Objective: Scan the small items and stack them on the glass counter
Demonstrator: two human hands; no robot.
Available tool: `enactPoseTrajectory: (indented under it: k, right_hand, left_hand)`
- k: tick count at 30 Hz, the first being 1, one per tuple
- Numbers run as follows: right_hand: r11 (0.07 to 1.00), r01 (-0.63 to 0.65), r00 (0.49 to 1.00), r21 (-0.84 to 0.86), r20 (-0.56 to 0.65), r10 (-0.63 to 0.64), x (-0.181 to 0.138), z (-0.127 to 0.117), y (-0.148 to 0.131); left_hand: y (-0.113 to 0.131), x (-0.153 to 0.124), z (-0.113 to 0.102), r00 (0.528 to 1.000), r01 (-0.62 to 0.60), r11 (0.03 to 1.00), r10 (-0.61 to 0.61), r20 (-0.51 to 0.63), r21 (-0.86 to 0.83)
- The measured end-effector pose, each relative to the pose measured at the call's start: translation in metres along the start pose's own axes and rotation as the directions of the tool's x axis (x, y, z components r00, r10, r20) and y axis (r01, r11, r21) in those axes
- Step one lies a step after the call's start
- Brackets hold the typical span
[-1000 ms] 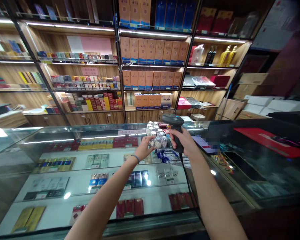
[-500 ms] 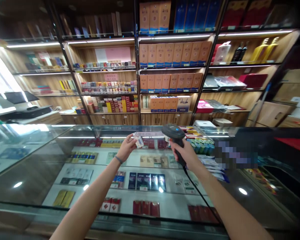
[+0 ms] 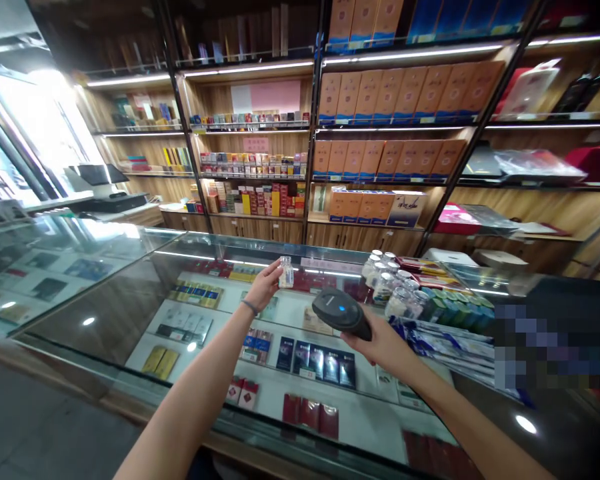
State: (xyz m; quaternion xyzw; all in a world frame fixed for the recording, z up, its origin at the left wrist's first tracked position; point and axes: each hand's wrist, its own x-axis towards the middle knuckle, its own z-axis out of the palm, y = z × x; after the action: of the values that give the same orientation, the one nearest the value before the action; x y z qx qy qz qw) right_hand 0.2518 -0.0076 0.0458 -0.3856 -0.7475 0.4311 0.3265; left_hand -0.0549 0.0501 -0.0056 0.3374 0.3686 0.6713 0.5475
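My left hand point(image 3: 265, 288) pinches a small clear jar point(image 3: 287, 273) with a pale label, held upright above the glass counter point(image 3: 200, 407). In my right hand point(image 3: 377, 339) is a black barcode scanner point(image 3: 339, 311) with a blue light on top; its head points left, below and to the right of the jar. The two do not touch. Several similar jars with white lids point(image 3: 386, 277) stand on the counter beyond the scanner. Beside them lie green packets point(image 3: 457, 308) and blue-and-white packets point(image 3: 450, 347).
Cigarette packs point(image 3: 316, 362) lie on shelves under the glass. Lit wooden wall shelves hold orange boxes point(image 3: 380, 97) and small packs. A black point-of-sale terminal point(image 3: 105, 183) stands at the left. A white box point(image 3: 449, 258) sits at the counter's far right.
My view has turned left, so the shelves appear shifted right. The jar is now more upright, and the scanner has tipped down and left. The white-lidded jars have come into sight.
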Motion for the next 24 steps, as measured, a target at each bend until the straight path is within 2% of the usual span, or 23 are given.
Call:
enactPoseTrajectory:
  k: [5, 9, 13, 16, 19, 22, 24]
  right_hand:
    - [0.985, 0.067, 0.996, -0.160, 0.069, -0.057, -0.002, -0.001, 0.003]
    - [0.965, 0.052, 0.994, -0.257, 0.105, -0.026, -0.004, -0.001, 0.002]
    - [0.964, 0.050, 0.996, -0.261, 0.084, -0.029, -0.003, -0.001, 0.002]
    - [0.982, 0.059, 0.998, -0.179, 0.047, -0.051, -0.002, 0.000, 0.005]
    - [0.999, -0.037, 0.999, -0.018, -0.004, 0.037, -0.001, 0.002, 0.008]
    - [0.967, -0.160, 0.986, 0.196, -0.004, 0.164, -0.001, 0.004, 0.005]
    - [0.921, -0.203, 0.977, 0.331, 0.004, 0.214, 0.000, 0.004, 0.001]
  left_hand:
    - [-0.004, 0.006, -0.004, 1.000, -0.019, 1.000, 0.019, 0.003, -0.018]
    - [-0.007, 0.010, -0.006, 1.000, -0.021, 1.000, 0.021, 0.006, -0.016]
    - [-0.004, 0.008, -0.003, 0.999, -0.021, 1.000, 0.021, -0.034, -0.014]
    - [-0.002, 0.005, -0.001, 1.000, -0.021, 0.999, 0.021, -0.012, -0.025]
    - [-0.003, 0.005, -0.002, 0.998, -0.047, 0.999, 0.048, -0.027, 0.014]
    - [-0.006, 0.011, -0.006, 0.982, -0.145, 0.974, 0.163, -0.099, 0.174]
    - [-0.005, 0.017, -0.011, 0.946, -0.227, 0.922, 0.285, -0.153, 0.313]
